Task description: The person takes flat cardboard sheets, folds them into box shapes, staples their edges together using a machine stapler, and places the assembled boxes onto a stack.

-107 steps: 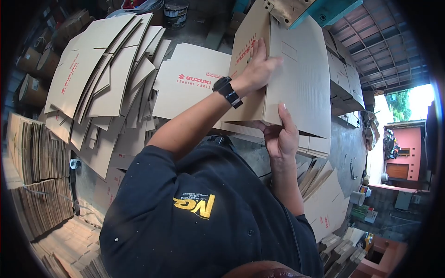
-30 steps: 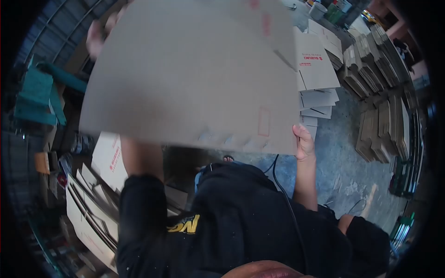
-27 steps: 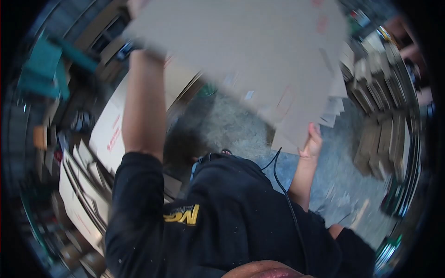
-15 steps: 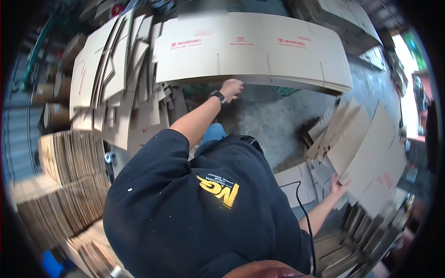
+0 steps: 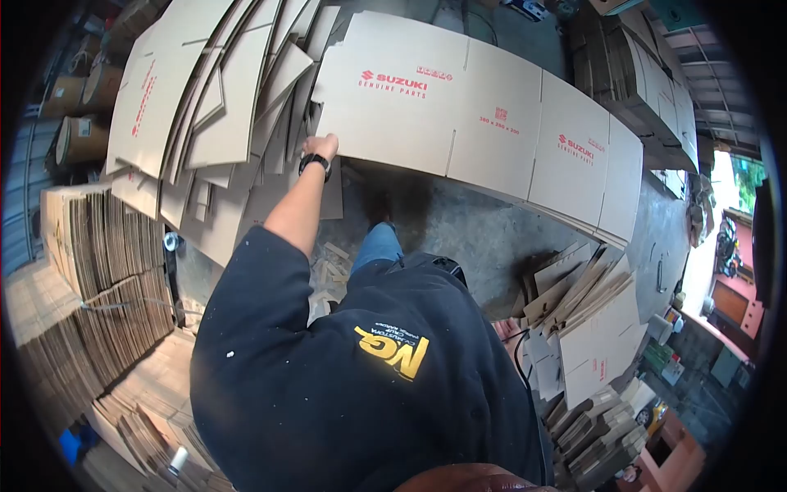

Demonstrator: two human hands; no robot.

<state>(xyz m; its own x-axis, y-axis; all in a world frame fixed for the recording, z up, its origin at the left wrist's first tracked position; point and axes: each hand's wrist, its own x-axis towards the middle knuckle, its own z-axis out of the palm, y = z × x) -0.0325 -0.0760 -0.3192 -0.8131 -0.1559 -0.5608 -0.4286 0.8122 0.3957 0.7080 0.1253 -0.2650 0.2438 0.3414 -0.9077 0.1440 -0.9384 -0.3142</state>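
My left hand (image 5: 321, 148), with a black watch at the wrist, has its fingers curled on the near left edge of a flat cardboard sheet (image 5: 492, 86). That long sheet has red SUZUKI print and slots, and lies on top of other sheets. Low on the right, my right hand (image 5: 507, 328) is mostly hidden beside my body and a black cable; its fingers are too unclear to read. Near it are a fanned pile of cardboard pieces (image 5: 602, 336) and smaller pale sheets.
Overlapping cardboard sheets (image 5: 234, 90) lean at the upper left. Bundled cardboard stacks (image 5: 115, 287) stand at the left, with more at the lower right (image 5: 602, 435). Another stack (image 5: 648, 90) is at the upper right. Scraps (image 5: 329, 271) lie on the floor by my leg.
The sheet held earlier has left my hands; one like it lies on the fanned pile. My left hand has moved left onto the long sheet's edge, and my right hand has drawn in toward my body.
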